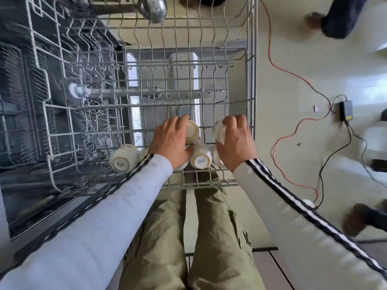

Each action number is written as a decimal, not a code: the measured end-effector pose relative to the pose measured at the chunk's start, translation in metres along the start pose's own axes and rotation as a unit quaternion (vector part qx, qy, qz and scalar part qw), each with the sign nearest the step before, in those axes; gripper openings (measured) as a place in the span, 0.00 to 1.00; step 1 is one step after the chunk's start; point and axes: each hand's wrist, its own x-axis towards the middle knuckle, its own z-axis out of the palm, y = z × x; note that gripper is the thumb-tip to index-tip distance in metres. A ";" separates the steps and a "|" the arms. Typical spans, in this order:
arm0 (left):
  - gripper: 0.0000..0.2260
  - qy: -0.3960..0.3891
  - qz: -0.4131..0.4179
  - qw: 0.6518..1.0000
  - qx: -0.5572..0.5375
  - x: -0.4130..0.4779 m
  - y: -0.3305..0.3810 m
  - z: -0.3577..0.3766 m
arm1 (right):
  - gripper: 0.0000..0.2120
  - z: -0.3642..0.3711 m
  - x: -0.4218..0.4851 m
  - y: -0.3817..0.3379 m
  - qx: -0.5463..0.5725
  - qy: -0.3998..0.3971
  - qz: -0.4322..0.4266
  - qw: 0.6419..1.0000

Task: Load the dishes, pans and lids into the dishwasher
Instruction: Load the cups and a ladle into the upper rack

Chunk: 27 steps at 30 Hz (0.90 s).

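Over wire rack (252,59), left hand (171,141) clasps inner cup (192,131), right hand (236,143) clasps outer cup (219,130).

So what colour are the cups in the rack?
Creamy white cups, best seen in the head view.

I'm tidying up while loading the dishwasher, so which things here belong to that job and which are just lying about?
Job: wire rack; left-hand cup, gripped by the left hand; right-hand cup, gripped by the right hand; upturned cup between the hands; upturned cup further left; ladle at the rack's far end.
Lying about: red cable, black cable and power adapter on the floor.
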 end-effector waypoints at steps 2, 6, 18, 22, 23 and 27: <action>0.37 -0.002 0.001 1.000 -0.001 -0.001 0.000 0.000 | 0.25 0.002 -0.007 0.002 0.004 0.014 0.013 1.000; 0.36 0.003 -0.002 1.000 -0.012 -0.003 0.004 0.000 | 0.27 -0.004 0.005 0.001 0.020 -0.007 0.023 1.000; 0.35 0.020 -0.012 0.999 -0.031 0.003 0.005 -0.006 | 0.24 -0.027 0.009 0.000 -0.057 -0.099 0.015 0.993; 0.30 0.003 -0.011 1.000 -0.020 0.008 0.007 -0.001 | 0.29 -0.027 0.012 -0.004 -0.063 -0.087 0.028 0.994; 0.29 0.001 -0.012 1.000 -0.020 0.008 0.007 0.000 | 0.29 -0.027 0.011 -0.005 -0.058 -0.081 0.029 0.995; 0.27 0.007 -0.013 1.000 -0.025 0.010 0.007 -0.001 | 0.26 -0.025 0.000 -0.007 -0.025 -0.047 -0.004 0.999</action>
